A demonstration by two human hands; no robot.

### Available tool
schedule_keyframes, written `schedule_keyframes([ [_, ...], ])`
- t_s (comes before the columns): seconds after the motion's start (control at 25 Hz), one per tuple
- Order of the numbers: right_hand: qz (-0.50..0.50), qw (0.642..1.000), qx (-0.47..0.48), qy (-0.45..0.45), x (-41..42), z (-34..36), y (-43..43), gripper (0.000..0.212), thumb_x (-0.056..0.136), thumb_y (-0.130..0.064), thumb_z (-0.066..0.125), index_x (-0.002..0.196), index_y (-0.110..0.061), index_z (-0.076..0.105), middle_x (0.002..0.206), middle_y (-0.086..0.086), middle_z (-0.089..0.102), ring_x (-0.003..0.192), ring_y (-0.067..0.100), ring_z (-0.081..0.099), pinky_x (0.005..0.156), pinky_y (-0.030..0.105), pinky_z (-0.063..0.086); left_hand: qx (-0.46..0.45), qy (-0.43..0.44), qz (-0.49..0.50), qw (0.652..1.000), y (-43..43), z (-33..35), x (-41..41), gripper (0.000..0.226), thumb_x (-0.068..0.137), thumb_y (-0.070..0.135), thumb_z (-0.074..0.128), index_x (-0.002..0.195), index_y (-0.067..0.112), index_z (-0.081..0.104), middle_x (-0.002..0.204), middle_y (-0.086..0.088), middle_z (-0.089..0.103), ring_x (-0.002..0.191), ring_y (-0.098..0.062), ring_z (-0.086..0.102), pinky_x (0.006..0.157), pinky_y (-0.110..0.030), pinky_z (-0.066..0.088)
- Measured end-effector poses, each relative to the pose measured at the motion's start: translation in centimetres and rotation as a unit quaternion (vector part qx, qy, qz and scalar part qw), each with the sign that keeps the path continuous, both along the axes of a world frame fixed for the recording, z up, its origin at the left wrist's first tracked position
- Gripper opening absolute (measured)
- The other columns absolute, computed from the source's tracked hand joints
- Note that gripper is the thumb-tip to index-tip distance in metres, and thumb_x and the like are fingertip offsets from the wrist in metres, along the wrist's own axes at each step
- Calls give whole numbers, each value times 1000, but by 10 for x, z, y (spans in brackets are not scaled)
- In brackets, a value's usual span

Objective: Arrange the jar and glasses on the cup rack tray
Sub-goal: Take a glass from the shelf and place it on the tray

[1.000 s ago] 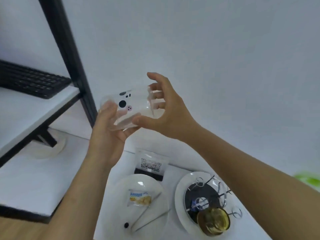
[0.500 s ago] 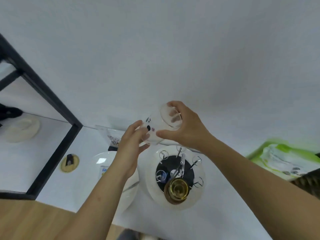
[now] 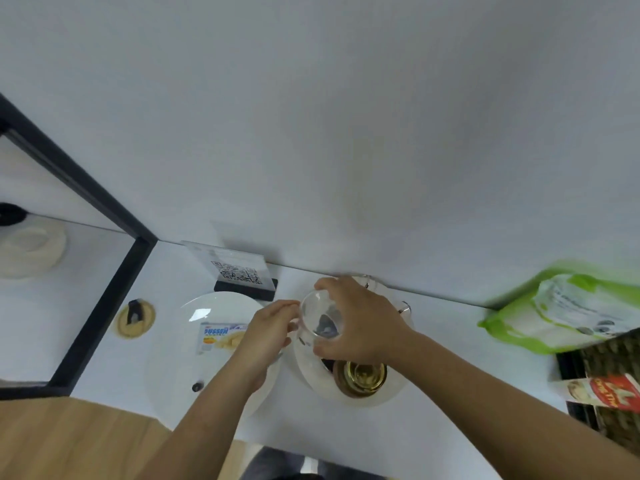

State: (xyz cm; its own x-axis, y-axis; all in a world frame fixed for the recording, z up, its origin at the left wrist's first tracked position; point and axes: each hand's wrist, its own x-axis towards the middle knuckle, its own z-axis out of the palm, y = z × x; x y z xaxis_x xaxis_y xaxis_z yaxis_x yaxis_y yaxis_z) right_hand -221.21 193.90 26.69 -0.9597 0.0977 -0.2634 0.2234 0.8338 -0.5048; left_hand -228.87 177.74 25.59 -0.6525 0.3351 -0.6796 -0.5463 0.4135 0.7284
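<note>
A clear glass is held upside down, base toward me, just above the round white cup rack tray. My right hand grips it from the right and over the top. My left hand touches its left side with the fingertips. A jar with a gold lid stands on the near part of the tray. A rack prong pokes out beyond my right hand; the rest of the rack is hidden under the hands and glass.
A white plate with a snack packet lies left of the tray. A QR-code stand sits by the wall. A black shelf frame is at left, a green bag and boxes at right.
Both hands lowered the glass from mid-air down over the rack tray, turning it base-up. The view tilted down toward the table.
</note>
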Motion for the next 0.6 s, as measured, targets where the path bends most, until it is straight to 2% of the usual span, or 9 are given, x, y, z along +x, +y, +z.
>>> schedule_keyframes([
  [0.2,45,995,83,-34,4,-17,-12,86,64,-56,71,134,-31,28,123,-3,47,98,19,55,72,35,50,-18,-11,-50,999,-8,-22,1,18,91,35,54,96,31,71,105,5,71,101,-16,64,92,-38,53],
  [0.36,61,984,150,-75,5,-26,-24,77,68,-40,74,131,-25,31,120,3,49,90,23,58,67,34,50,-26,-7,-83,996,-2,-30,2,13,94,34,54,95,31,67,104,3,69,98,-17,63,88,-37,52],
  [0.52,49,979,170,-106,1,-38,-42,70,70,-24,74,124,-23,30,119,6,42,91,26,57,57,33,41,-40,-4,-100,994,-1,-37,0,15,95,28,54,105,26,65,109,0,67,100,-16,61,95,-39,50],
  [0.6,27,980,165,-112,2,-43,-46,70,70,-20,75,125,-22,31,123,8,39,91,27,58,57,34,45,-44,3,-118,992,-1,-38,-1,21,95,26,53,114,24,63,112,1,65,106,-17,59,99,-39,47],
])
